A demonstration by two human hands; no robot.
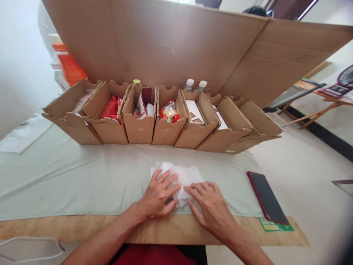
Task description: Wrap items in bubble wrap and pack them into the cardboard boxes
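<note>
A crumpled sheet of translucent bubble wrap (183,176) lies on the cloth near the table's front edge. My left hand (160,193) rests on its left part, fingers spread and lightly bent. On the right side, my right hand (206,198) touches the wrap with its fingertips, the fingers stretched out and the thumb apart. Both palms face down. Whether anything lies inside or under the wrap is hidden.
Several cardboard bins (140,129) stand in a row behind the wrap, some holding packets and white boxes. A tall cardboard panel (176,44) rises behind them. At right, a phone (268,197) lies partly over a green card (275,225). Folded white sheeting (22,136) lies far left.
</note>
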